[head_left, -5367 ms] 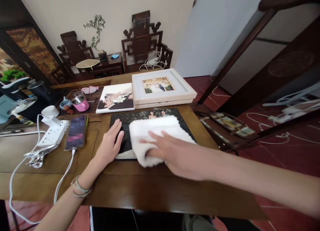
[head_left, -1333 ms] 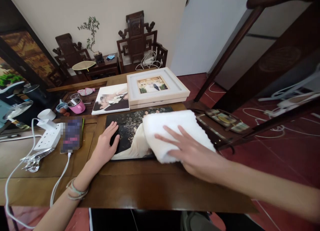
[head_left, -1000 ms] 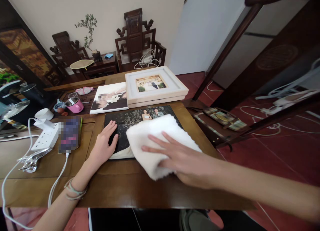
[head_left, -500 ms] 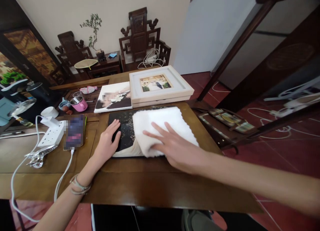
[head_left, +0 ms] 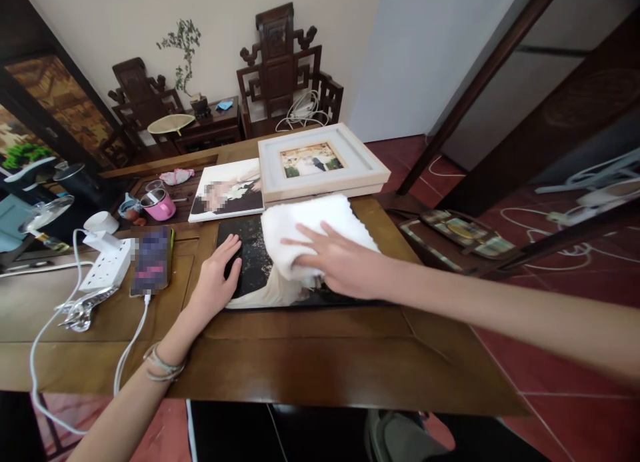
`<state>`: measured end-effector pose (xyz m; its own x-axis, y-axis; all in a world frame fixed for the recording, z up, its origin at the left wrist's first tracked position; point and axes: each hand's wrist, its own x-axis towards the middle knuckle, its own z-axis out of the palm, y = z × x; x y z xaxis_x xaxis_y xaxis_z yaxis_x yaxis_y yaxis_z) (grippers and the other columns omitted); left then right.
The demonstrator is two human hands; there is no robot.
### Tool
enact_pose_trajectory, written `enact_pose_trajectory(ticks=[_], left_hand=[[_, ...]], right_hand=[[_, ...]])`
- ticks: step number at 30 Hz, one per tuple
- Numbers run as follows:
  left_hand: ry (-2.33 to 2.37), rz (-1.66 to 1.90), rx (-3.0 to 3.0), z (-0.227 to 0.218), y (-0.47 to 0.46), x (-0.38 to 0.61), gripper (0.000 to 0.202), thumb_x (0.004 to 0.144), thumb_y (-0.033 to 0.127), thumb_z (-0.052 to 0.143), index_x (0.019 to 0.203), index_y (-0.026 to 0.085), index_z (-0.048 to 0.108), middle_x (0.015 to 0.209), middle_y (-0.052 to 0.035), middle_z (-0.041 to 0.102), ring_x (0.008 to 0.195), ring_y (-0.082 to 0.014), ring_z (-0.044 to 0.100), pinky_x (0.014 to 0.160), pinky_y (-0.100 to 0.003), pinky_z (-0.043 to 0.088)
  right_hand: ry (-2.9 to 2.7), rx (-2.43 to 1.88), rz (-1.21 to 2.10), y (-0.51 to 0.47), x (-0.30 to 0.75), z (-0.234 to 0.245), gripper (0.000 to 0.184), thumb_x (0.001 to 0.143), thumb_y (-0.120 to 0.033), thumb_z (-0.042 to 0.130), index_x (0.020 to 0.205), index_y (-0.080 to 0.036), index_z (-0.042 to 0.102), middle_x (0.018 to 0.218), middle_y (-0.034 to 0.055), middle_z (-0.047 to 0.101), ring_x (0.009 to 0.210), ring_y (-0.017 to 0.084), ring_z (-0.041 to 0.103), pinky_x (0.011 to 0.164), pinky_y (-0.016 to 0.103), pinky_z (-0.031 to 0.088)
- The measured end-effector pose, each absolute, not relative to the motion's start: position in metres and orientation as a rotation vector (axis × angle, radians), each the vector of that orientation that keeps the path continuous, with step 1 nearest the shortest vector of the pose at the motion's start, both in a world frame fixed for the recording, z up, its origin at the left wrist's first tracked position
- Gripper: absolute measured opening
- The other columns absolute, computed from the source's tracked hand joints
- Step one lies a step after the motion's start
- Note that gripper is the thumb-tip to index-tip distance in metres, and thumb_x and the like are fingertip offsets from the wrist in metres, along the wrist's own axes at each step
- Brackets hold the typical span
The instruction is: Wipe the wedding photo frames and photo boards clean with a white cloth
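Observation:
A dark photo panel [head_left: 250, 249] with a pale, dress-like shape along its lower side lies flat on the wooden table. My left hand [head_left: 220, 269] rests on the panel's left edge, fingers stretched out and thumb apart, holding nothing. A folded white fluffy cloth [head_left: 320, 215] covers the panel's upper middle and right. My right hand [head_left: 340, 259] presses on the cloth with several fingers spread over it. The thumb is hidden, and the cloth bunches at the hand's near side.
Behind the panel lie a light-framed picture [head_left: 370, 165] and a white-edged photo panel [head_left: 230, 212]. Leftward are a phone [head_left: 153, 259] on a charging cable, a power strip [head_left: 107, 265] and a pink mug [head_left: 160, 209]. The wooden table [head_left: 310, 362] ends at the right above red floor tiles.
My right hand and the white cloth have moved up and slightly left over the panel, uncovering more of its lower right. My left hand stays at the left edge. The view shifts slightly.

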<state>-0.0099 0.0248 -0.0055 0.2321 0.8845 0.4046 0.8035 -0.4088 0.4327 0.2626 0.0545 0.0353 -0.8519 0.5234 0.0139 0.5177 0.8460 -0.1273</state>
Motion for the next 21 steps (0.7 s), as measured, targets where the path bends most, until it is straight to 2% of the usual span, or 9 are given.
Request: enact_pose_trajectory(ticks=[4, 7, 12, 15, 21], left_hand=[[1.625, 0.914, 2.350, -0.004, 0.024, -0.010, 0.039, 0.094, 0.025, 0.047, 0.125, 0.008, 0.062, 0.137, -0.0193, 0.058, 0.133, -0.0283, 0.050, 0.112, -0.050, 0.040], [1.621, 0.905, 2.342, -0.004, 0.023, -0.010, 0.040, 0.094, 0.025, 0.047, 0.125, 0.006, 0.062, 0.137, -0.0209, 0.057, 0.133, -0.0294, 0.050, 0.113, -0.051, 0.039], [1.633, 0.882, 2.340, -0.003, 0.024, -0.009, 0.039, 0.093, 0.025, 0.047, 0.126, 0.007, 0.062, 0.137, -0.0191, 0.058, 0.134, -0.0281, 0.049, 0.113, -0.050, 0.038], [1.623, 0.887, 2.348, -0.003, 0.024, -0.009, 0.040, 0.094, 0.024, 0.046, 0.126, 0.006, 0.061, 0.138, -0.0199, 0.057, 0.134, -0.0277, 0.048, 0.113, -0.049, 0.039], [1.632, 0.865, 2.348, -0.003, 0.024, -0.009, 0.040, 0.094, 0.024, 0.046, 0.126, 0.007, 0.061, 0.138, -0.0193, 0.057, 0.135, -0.0274, 0.048, 0.113, -0.050, 0.039]], right_hand=[[-2.937, -0.984, 0.121, 0.072, 0.254, 0.033, 0.069, 0.068, 0.009, 0.042, 0.131, -0.013, 0.056, 0.155, 0.0131, 0.034, 0.142, 0.045, 0.020, 0.105, 0.072, 0.029], [-2.923, -1.020, 0.168, 0.047, 0.252, 0.029, 0.068, 0.069, 0.008, 0.043, 0.131, -0.014, 0.058, 0.156, 0.0132, 0.031, 0.142, 0.047, 0.017, 0.105, 0.074, 0.024], [-2.890, -0.775, 0.397, -0.021, 0.261, 0.015, 0.060, 0.065, 0.004, 0.048, 0.114, -0.022, 0.070, 0.158, 0.0082, 0.030, 0.145, 0.044, 0.007, 0.108, 0.076, 0.013], [-2.865, -0.648, 0.443, -0.045, 0.268, 0.013, 0.054, 0.062, 0.001, 0.050, 0.106, -0.022, 0.072, 0.158, 0.0060, 0.030, 0.145, 0.042, 0.005, 0.111, 0.073, 0.009], [-2.988, -0.693, 0.460, -0.016, 0.264, 0.028, 0.063, 0.063, 0.006, 0.046, 0.114, -0.023, 0.069, 0.157, 0.0057, 0.032, 0.144, 0.042, 0.012, 0.109, 0.074, 0.016]])
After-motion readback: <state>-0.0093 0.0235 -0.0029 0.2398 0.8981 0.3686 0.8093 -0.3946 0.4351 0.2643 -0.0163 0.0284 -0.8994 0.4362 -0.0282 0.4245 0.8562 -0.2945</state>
